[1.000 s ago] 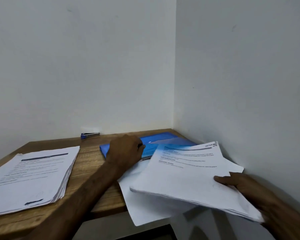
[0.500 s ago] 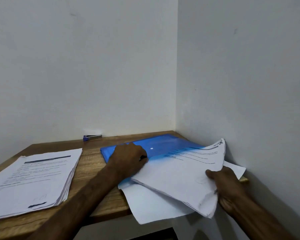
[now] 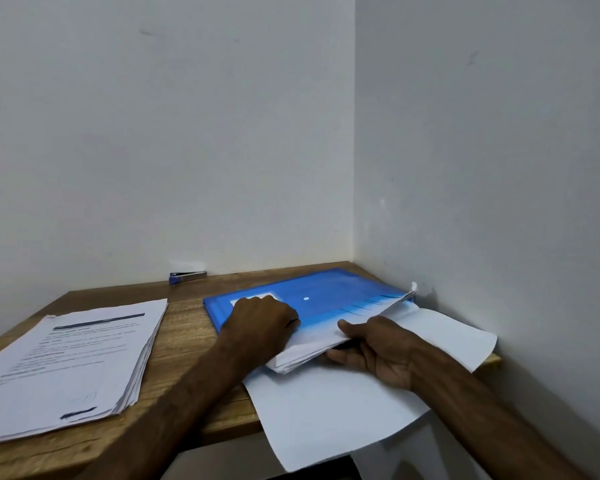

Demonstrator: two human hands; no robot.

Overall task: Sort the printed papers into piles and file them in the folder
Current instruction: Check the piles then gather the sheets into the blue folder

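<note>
Right hand (image 3: 378, 351), papers (image 3: 314, 346); folder (image 3: 329, 289), stapler (image 3: 187, 276) beyond

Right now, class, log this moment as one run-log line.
phase: filing | left hand: grips blue folder edge | right hand: holds paper stack, partly inside folder | other pile: on table, left

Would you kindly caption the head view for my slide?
Right hand grips a paper sheaf partly inside the blue folder, whose edge the left hand grips.

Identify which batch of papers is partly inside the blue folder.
The stack the right hand grips, its far end inside the blue folder. The printed pile at left lies apart; the blank sheets lie beneath, overhanging the table.
</note>
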